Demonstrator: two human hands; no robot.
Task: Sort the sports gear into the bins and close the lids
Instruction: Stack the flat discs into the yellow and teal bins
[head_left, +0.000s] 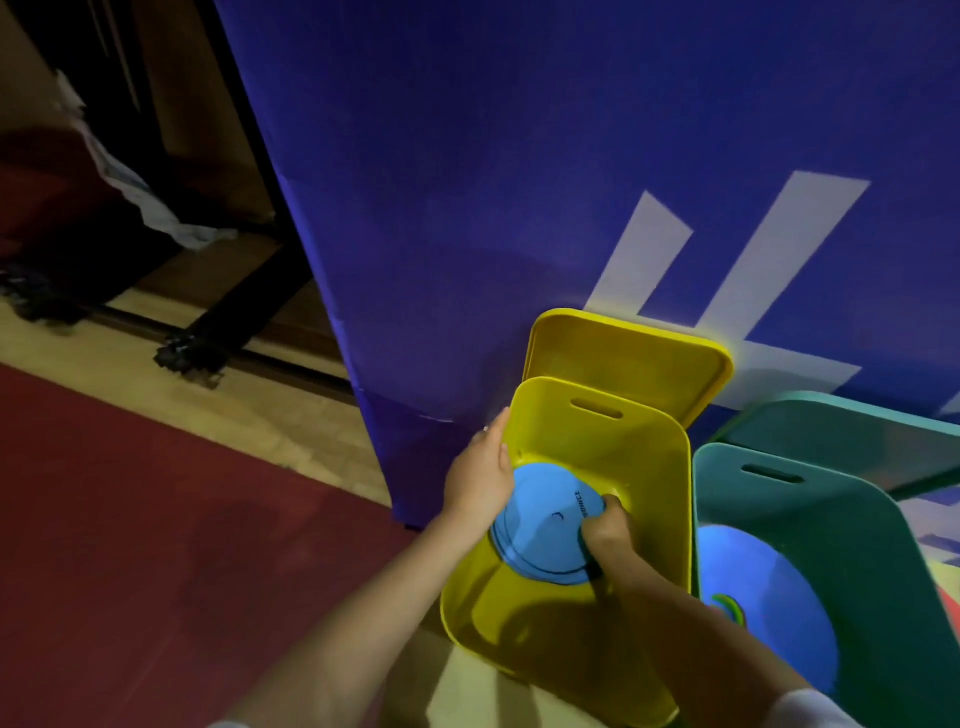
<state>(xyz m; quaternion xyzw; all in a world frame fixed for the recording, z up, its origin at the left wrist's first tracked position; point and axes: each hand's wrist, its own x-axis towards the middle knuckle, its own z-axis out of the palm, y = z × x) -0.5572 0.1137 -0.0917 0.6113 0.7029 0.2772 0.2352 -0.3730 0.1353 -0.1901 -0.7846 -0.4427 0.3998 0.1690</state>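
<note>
1 head view, close, steeply downward over yellow bin (649, 467).

Disc (545, 525) inside left bin (649, 457), second bin (831, 519) just right, banner (467, 182) behind.

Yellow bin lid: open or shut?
Open. The yellow lid stands tipped back behind the yellow bin; the inside shows.
</note>
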